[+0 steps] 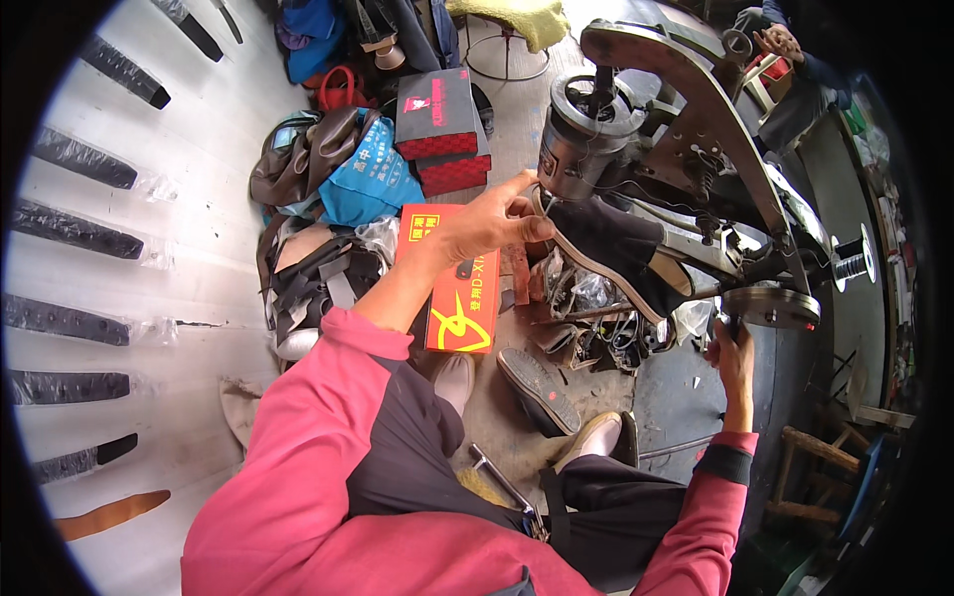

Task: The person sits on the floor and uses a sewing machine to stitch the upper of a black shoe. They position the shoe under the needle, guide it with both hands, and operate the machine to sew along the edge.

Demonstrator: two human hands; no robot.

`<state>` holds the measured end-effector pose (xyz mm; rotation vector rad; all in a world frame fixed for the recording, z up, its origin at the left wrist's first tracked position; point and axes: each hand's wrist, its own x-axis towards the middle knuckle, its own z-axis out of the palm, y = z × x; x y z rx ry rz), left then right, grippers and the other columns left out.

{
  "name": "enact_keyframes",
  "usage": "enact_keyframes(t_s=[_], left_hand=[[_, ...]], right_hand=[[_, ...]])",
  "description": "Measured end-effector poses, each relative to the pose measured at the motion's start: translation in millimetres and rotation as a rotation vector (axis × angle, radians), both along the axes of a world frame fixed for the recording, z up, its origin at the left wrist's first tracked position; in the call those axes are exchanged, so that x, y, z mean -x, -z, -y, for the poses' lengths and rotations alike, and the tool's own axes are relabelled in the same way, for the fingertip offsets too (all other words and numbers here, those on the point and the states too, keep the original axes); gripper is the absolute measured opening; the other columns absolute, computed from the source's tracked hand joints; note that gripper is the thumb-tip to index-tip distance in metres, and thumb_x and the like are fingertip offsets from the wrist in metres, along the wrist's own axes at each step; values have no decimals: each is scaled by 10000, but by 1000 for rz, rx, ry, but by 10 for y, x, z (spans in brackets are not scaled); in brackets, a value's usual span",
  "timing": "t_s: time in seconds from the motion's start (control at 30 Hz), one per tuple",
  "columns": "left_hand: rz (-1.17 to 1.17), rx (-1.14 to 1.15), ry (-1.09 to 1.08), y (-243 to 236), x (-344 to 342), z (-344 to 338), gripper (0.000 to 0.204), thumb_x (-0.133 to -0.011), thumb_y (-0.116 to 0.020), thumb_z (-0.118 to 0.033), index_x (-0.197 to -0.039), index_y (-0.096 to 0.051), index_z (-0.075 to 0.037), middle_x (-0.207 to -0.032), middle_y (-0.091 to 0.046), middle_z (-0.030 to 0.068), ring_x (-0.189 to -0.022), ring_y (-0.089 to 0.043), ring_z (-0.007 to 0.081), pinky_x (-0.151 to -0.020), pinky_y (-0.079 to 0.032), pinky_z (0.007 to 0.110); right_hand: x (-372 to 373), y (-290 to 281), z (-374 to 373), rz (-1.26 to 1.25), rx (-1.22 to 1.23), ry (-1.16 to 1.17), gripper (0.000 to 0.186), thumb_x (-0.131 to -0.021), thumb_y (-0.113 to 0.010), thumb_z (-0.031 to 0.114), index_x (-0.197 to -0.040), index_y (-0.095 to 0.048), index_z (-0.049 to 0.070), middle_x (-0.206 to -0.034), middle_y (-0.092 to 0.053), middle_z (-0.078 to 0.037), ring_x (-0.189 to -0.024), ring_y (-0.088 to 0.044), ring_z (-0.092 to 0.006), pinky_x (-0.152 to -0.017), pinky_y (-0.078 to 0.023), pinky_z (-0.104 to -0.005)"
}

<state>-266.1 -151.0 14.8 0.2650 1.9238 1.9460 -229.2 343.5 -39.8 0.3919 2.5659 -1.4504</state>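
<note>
Shoe [608,248], dark with a tan sole, sits mounted on our stitching machine [686,159], sole turned toward us. Our left hand [489,221] reaches forward, arm extended, fingers pinched on the sole's edge. Our right hand [733,350] is raised, fingers wrapped around the machine's handwheel [770,306].

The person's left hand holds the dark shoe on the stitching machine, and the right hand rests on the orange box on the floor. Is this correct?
Not quite. The left hand does hold the dark shoe on the stitching machine, but the right hand is at the machine's hand wheel, not on the orange box. The head view shows this.
</note>
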Motion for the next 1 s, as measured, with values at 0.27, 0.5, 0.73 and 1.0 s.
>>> enact_keyframes(t_s=[0.27,0.5,0.73,1.0], left_hand=[[34,-152,100,-92,-5,-3,920,-804,-798,-641,-1429,-452,-61,-1116,-620,12,-642,-423,39,-572,-348,198],[-160,63,-142,-36,35,-310,1023,-755,-830,-663,-1457,-442,-28,-1233,-647,73,-1095,-593,144,-947,-481,310],[-155,30,-229,-16,-119,-390,877,-812,-871,-464,-1427,-446,-5,-1220,-679,100,-1112,-620,155,-994,-480,311],[-176,-90,-313,47,-182,-475,692,-871,-813,-246,-1385,-412,-12,-1139,-674,66,-1055,-605,118,-938,-492,289]], right_hand=[[-15,-261,356,47,-3,-3,352,-966,-659,357,-985,-600,10,-671,-632,-52,-532,-624,-138,-471,-442,-272],[-25,-341,452,62,-7,42,323,-970,-667,319,-1038,-615,8,-691,-632,-54,-561,-620,-135,-514,-466,-276],[-83,-816,411,-351,70,-30,235,-991,-679,247,-983,-636,16,-719,-587,9,-606,-550,-79,-554,-438,-241],[125,-434,-768,-312,53,370,127,-1010,-627,197,-948,-622,86,-644,-520,26,-505,-490,-74,-449,-359,-244]])
